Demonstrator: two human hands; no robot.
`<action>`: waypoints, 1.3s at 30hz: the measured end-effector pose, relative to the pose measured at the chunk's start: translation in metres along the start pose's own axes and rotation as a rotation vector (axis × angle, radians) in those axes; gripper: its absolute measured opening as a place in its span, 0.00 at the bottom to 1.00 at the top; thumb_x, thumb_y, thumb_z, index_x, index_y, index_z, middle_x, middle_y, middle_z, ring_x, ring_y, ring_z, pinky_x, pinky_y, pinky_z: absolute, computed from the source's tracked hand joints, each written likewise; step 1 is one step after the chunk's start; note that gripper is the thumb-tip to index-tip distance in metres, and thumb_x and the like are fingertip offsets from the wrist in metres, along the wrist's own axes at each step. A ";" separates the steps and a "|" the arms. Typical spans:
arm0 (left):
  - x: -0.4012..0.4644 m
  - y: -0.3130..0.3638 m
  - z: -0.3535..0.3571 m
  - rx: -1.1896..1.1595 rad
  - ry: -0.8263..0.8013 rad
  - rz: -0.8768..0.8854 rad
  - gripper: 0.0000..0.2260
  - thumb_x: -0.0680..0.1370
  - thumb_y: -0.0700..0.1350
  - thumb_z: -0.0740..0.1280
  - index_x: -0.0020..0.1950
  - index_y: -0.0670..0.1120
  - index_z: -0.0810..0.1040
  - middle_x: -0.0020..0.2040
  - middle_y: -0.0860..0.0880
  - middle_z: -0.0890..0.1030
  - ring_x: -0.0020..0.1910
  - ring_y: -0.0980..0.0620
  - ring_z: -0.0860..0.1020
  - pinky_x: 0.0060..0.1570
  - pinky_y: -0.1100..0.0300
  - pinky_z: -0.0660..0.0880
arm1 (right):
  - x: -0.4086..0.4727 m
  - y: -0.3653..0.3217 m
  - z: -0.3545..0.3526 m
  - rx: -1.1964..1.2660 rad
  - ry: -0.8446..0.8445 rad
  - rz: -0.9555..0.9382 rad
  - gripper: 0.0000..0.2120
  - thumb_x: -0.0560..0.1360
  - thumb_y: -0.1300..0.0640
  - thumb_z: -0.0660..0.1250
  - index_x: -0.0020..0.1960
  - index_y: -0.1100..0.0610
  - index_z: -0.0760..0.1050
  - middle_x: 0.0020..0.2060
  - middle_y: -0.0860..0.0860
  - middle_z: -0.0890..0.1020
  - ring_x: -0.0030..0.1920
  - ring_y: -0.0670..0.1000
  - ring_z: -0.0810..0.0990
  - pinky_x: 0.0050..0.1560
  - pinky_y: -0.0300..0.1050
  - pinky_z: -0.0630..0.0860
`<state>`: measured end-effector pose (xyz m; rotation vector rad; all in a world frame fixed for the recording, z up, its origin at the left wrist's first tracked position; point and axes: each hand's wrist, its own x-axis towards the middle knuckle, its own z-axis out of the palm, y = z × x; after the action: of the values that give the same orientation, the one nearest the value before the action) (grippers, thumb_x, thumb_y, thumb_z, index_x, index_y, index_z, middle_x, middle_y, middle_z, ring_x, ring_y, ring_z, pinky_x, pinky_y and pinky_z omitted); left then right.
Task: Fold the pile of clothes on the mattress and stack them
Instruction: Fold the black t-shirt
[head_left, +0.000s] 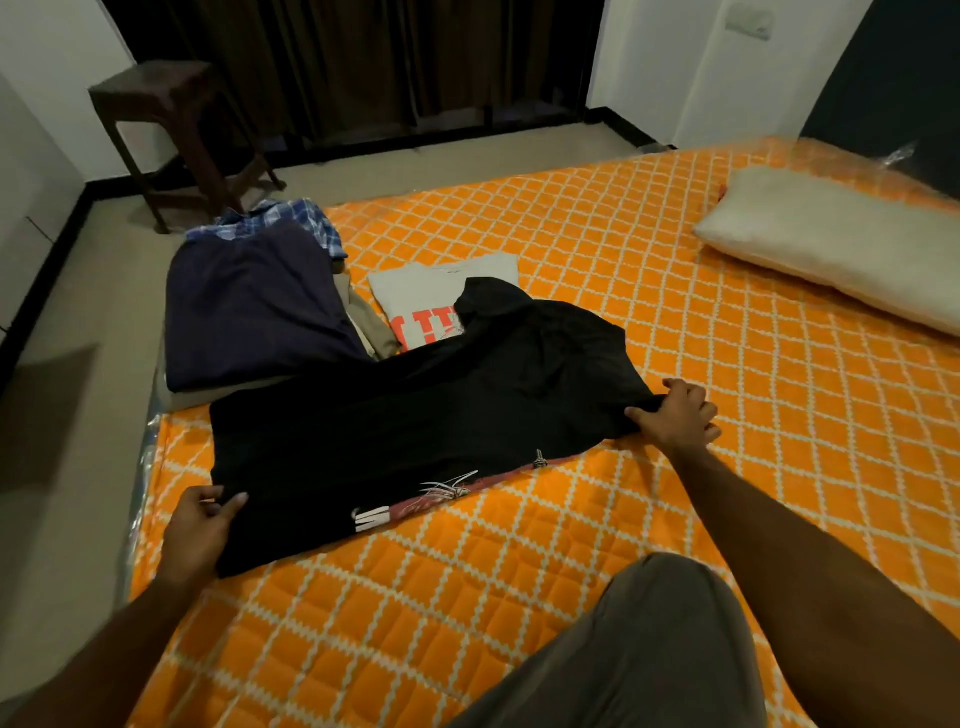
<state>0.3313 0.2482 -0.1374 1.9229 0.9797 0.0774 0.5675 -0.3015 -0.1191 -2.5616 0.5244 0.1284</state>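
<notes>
A black T-shirt (415, 426) lies spread flat on the orange quilted mattress (675, 322), a red and white print showing along its near edge. My left hand (200, 530) grips its near left corner. My right hand (675, 415) grips its right end. Behind it lies a folded grey T-shirt (415, 301) with red letters, partly covered by the black one. At the mattress's far left corner sits a pile with a dark navy garment (254, 306) on top, a blue checked shirt (291, 223) behind it and a beige garment (366, 322) at its side.
A cream pillow (831, 249) lies at the far right of the mattress. A dark wooden stool (171, 130) stands on the floor beyond the pile, before dark curtains. My knee (649, 649) in grey trousers rests on the near mattress.
</notes>
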 end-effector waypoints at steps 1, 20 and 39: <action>-0.002 -0.003 0.000 -0.038 -0.023 -0.010 0.18 0.78 0.50 0.72 0.63 0.44 0.71 0.58 0.40 0.79 0.57 0.38 0.79 0.56 0.37 0.76 | 0.003 0.002 -0.003 0.010 -0.039 0.005 0.29 0.72 0.44 0.76 0.68 0.52 0.72 0.67 0.57 0.70 0.69 0.64 0.64 0.66 0.62 0.62; -0.029 -0.039 -0.026 0.364 0.044 0.142 0.14 0.83 0.44 0.64 0.67 0.48 0.67 0.61 0.38 0.80 0.55 0.36 0.80 0.48 0.43 0.76 | 0.013 0.027 -0.032 0.105 -0.655 -0.263 0.23 0.74 0.39 0.72 0.53 0.59 0.79 0.51 0.51 0.81 0.51 0.51 0.80 0.47 0.44 0.74; -0.077 -0.014 -0.009 0.925 0.166 0.556 0.27 0.68 0.38 0.75 0.66 0.45 0.73 0.67 0.42 0.71 0.63 0.35 0.71 0.56 0.32 0.68 | -0.026 0.072 -0.048 -0.043 -0.669 -0.409 0.20 0.77 0.40 0.68 0.44 0.58 0.84 0.32 0.46 0.79 0.35 0.47 0.76 0.38 0.40 0.68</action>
<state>0.2666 0.2072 -0.1179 3.0504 0.5756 0.1174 0.5154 -0.3740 -0.1063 -2.4036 -0.2528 0.8107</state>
